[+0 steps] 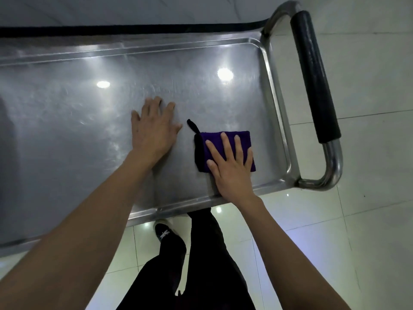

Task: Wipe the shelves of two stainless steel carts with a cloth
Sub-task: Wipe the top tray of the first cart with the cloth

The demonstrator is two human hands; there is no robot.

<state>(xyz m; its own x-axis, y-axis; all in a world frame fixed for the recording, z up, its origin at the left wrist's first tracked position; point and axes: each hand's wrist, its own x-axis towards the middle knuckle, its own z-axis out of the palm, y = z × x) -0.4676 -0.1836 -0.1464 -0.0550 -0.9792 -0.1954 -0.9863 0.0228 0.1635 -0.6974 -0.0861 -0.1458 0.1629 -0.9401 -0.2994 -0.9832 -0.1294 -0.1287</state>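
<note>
Pale floor tiles (368, 198) all round; steel cart shelf (89, 130) under both hands. Folded purple cloth (225, 139) near the right rim, long axis left-right, pinned flat under the right hand (232, 168), grip spread. Left hand (154, 128) flat, fingers splayed, just left of cloth. Open steel leftward and far; handle (315, 74) beyond the right rim.

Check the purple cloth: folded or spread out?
Folded: the purple cloth forms a compact thick rectangle under the right hand.
</note>
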